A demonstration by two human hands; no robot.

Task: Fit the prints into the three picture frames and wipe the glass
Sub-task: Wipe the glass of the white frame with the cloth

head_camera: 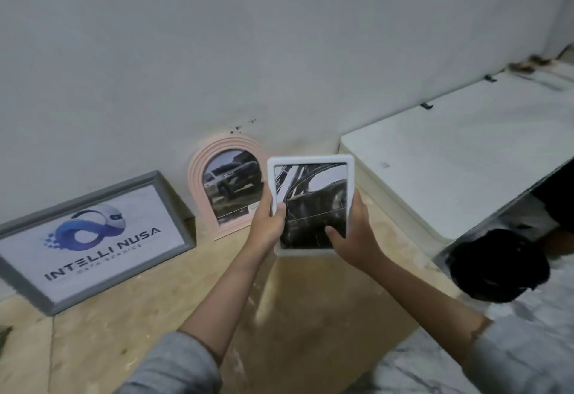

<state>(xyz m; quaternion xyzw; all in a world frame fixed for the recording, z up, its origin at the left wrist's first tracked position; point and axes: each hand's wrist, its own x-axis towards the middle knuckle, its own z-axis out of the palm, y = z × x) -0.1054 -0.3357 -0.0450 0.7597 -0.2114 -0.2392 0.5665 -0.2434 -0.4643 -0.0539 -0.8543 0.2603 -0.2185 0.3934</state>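
Both hands, left hand (269, 222) and right hand (354, 232), are gripping the white frame (311, 205), thumbs pressing its glass, fingers curling behind.

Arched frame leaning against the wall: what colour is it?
Pale pink, with ridged bands; the arched frame shows best in the head view.

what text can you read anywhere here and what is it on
"INTELLI NUSA": large dark letters on the print in the grey frame, leaning on the wall.
"DATA SERVICE": small line beneath it, blurred, only roughly legible.
Small label at the lower right of the print in the pink arched frame: too small to read.
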